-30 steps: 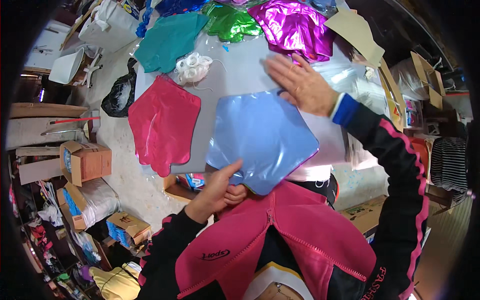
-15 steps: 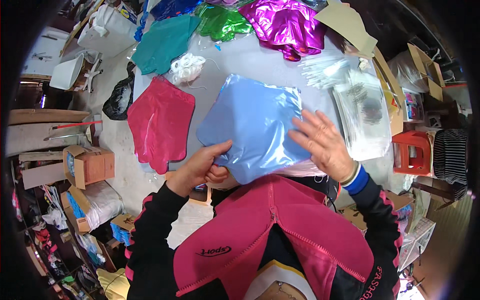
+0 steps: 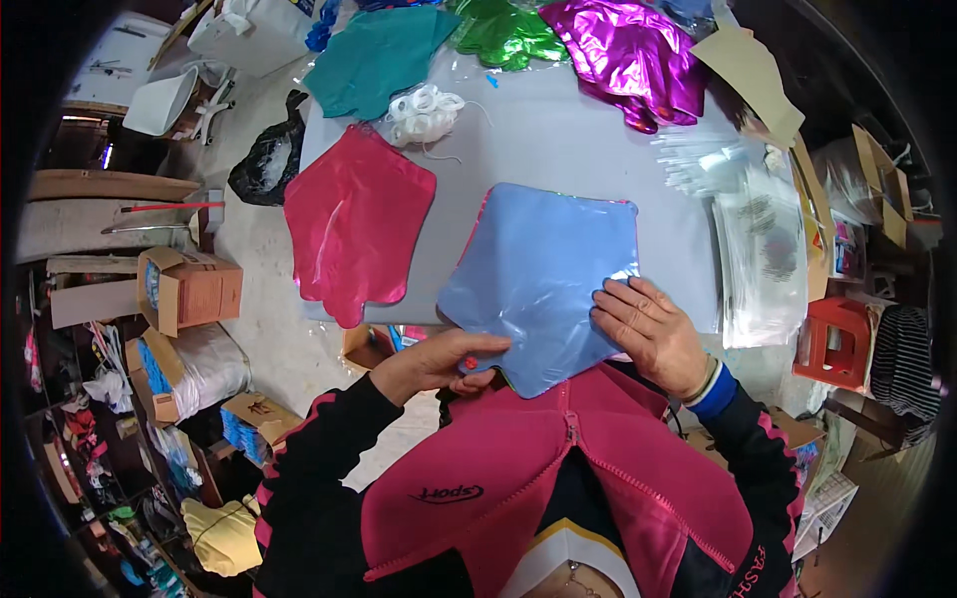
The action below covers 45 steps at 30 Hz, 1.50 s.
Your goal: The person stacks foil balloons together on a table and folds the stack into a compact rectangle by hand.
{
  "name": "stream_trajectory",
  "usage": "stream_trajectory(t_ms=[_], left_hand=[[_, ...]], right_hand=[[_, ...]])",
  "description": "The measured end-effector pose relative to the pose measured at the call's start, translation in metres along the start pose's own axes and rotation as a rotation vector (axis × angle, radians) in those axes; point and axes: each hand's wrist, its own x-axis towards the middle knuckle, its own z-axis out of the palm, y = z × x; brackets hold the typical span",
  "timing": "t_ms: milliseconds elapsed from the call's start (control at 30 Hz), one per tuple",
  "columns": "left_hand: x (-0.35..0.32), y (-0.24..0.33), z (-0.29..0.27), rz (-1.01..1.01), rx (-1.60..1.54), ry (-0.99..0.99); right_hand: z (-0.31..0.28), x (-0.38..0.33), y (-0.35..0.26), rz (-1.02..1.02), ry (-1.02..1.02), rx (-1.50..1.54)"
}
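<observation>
Pale-blue star-like foil sheet (image 3: 548, 269), mid-frame: L hand (image 3: 436, 361) clamped on it, R hand (image 3: 650, 334) touching, grip can't tell; prob. steadying, next move needs both.

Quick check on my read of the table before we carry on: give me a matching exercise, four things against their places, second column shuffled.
Things
1. Light blue, star-shaped foil sheet
2. Crimson, star-shaped foil sheet
3. White, coiled string bundle
4. Clear, flat plastic bags

Places
A. On the right side of the grey, flat-topped table
B. Between the bare left hand and the bare right hand
C. At the table's near left corner
D. Just right of the teal, flat foil sheet's lower part

Pairs: 1-B; 2-C; 3-D; 4-A
</observation>
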Motion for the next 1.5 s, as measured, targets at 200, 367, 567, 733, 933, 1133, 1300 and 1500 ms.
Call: stream_trajectory(t_ms=[200,367,567,733,933,1133,1300,1500], left_hand=[[0.001,-0.002,-0.004,-0.092,0.026,-0.057],[0.004,-0.002,-0.005,-0.105,0.084,-0.113],[0.002,0.000,-0.001,-0.056,0.117,-0.111],[0.004,-0.004,-0.011,-0.040,0.099,-0.171],[0.009,-0.007,-0.010,-0.057,0.088,-0.141],[0.008,-0.005,-0.008,-0.070,0.038,-0.091],[0.007,-0.003,-0.001,-0.049,-0.047,-0.092],[0.006,-0.010,-0.002,-0.047,-0.043,-0.028]], right_hand=[[-0.052,0.018,0.008,0.025,-0.377,0.290],[-0.050,0.066,0.040,0.061,-0.066,0.315],[0.015,0.121,0.088,0.066,0.118,0.165],[0.032,0.132,0.091,0.108,0.116,0.231],[0.037,0.137,0.095,0.128,0.121,0.297],[0.033,0.147,0.085,0.176,0.075,0.262],[0.037,0.150,0.081,0.144,0.146,0.221],[0.034,0.154,0.080,0.199,0.049,0.198]])
